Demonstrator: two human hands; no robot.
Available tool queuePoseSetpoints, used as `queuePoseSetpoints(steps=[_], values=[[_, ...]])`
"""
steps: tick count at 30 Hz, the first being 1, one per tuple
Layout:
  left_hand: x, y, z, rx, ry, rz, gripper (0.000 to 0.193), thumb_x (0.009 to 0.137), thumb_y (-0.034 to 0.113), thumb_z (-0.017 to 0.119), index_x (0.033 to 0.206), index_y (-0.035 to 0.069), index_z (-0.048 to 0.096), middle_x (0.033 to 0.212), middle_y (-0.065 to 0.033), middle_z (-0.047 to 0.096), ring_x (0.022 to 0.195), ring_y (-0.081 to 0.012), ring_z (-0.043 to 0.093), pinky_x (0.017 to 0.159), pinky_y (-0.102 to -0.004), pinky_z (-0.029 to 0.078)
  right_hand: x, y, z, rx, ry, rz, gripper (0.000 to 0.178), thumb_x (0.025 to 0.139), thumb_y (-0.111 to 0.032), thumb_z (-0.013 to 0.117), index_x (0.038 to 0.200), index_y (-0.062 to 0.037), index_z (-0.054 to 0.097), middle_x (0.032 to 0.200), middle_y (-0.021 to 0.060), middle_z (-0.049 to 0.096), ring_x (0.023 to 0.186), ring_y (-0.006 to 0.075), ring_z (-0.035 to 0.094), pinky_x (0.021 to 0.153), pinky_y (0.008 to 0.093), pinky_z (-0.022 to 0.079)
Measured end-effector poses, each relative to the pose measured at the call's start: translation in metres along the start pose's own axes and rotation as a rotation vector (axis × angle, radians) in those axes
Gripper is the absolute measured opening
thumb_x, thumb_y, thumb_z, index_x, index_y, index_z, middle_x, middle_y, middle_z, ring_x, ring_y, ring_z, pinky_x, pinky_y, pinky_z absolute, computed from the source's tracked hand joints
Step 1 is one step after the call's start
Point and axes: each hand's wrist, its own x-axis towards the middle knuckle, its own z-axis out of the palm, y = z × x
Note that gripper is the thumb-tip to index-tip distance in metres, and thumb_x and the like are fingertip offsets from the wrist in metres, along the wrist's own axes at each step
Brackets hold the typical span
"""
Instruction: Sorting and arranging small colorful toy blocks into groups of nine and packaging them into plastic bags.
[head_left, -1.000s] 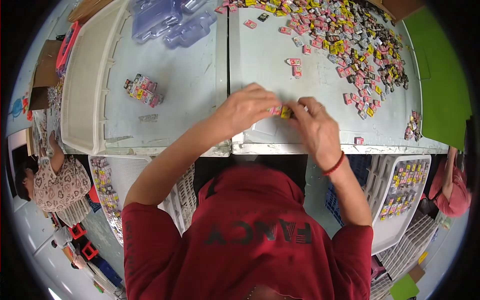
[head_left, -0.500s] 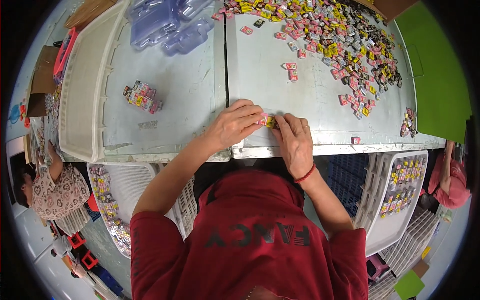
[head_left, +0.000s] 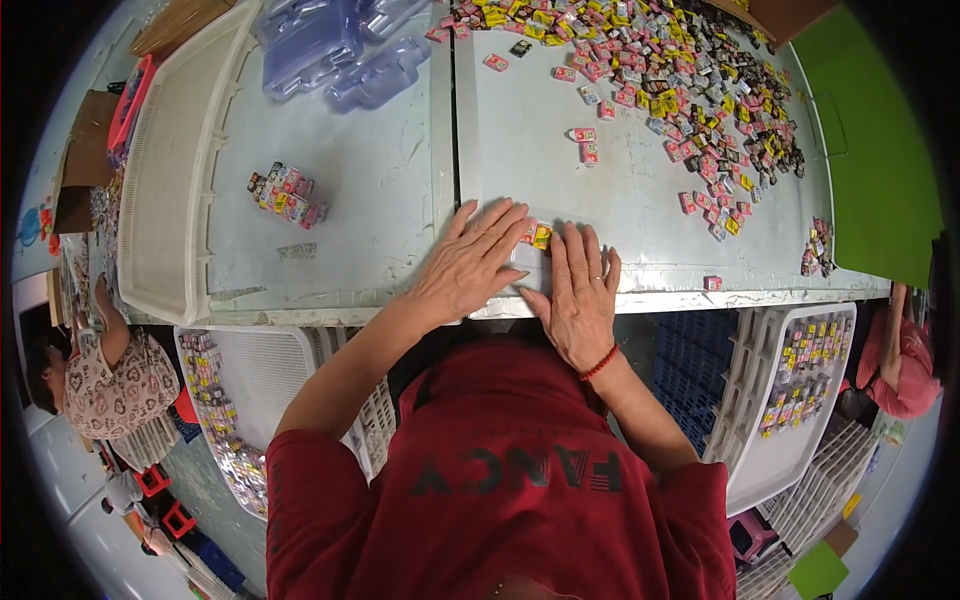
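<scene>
A short row of small pink and yellow boxes (head_left: 538, 235) lies on the table near its front edge, between my two hands. My left hand (head_left: 466, 268) rests flat at the row's left end, fingers stretched out. At the right end is my right hand (head_left: 580, 298), also flat with its fingers extended and a red cord round the wrist. Both sets of fingertips touch or cover the row's ends, so its full length is hidden. To the left sits a stacked cluster of similar boxes (head_left: 288, 194).
A large heap of small boxes (head_left: 690, 100) spreads across the far right. Clear plastic trays (head_left: 375, 75) lie at the far left, beside a white crate (head_left: 170, 170). Trays with rows of boxes (head_left: 795, 400) stand below the table's edge on both sides. Other people sit at either side.
My fingers have gone from pinching the row's ends to lying stretched out flat around it. Both thumbs now point inward, nearer the table's front edge.
</scene>
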Motion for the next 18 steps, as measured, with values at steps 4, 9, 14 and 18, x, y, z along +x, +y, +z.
queuePoseSetpoints(steps=[4, 9, 14, 18], values=[[0.001, -0.005, -0.004, -0.154, 0.157, -0.078, 0.057, 0.084, 0.023, 0.065, 0.131, -0.001, 0.043, 0.142, -0.0148, 0.04, 0.134, -0.031, 0.033, 0.109, -0.0457, 0.026, -0.002, 0.003, 0.0, 0.069, 0.028, 0.03, 0.073, 0.086, -0.042, 0.057, 0.139, 0.0029, 0.035, 0.146, 0.0195, 0.031, 0.136, 0.0393, 0.028, 0.107, 0.0575, 0.019], [-0.011, -0.011, 0.0, -0.114, 0.206, -0.103, 0.054, 0.083, 0.019, 0.066, 0.128, -0.002, 0.047, 0.14, -0.0167, 0.041, 0.132, -0.0332, 0.035, 0.107, -0.0448, 0.029, -0.013, 0.01, -0.001, -0.057, -0.017, 0.053, 0.073, 0.087, -0.046, 0.054, 0.138, 0.0035, 0.036, 0.147, 0.0177, 0.032, 0.137, 0.0366, 0.026, 0.109, 0.0574, 0.013], [0.001, 0.002, 0.005, -0.066, 0.163, -0.082, 0.055, 0.08, 0.019, 0.068, 0.127, -0.002, 0.047, 0.139, -0.0146, 0.042, 0.132, -0.0334, 0.035, 0.106, -0.0465, 0.028, -0.011, 0.003, -0.001, -0.146, -0.045, 0.06, 0.074, 0.086, -0.047, 0.055, 0.137, 0.0032, 0.038, 0.147, 0.0148, 0.033, 0.137, 0.0355, 0.026, 0.11, 0.0567, 0.013], [0.015, 0.014, 0.009, -0.016, 0.136, -0.005, 0.055, 0.078, 0.019, 0.07, 0.125, 0.0, 0.05, 0.139, -0.0132, 0.042, 0.131, -0.0338, 0.034, 0.105, -0.0504, 0.028, -0.01, 0.003, -0.003, -0.067, -0.037, 0.096, 0.072, 0.088, -0.047, 0.054, 0.138, 0.0023, 0.038, 0.145, 0.015, 0.035, 0.137, 0.0359, 0.027, 0.11, 0.0563, 0.013]])
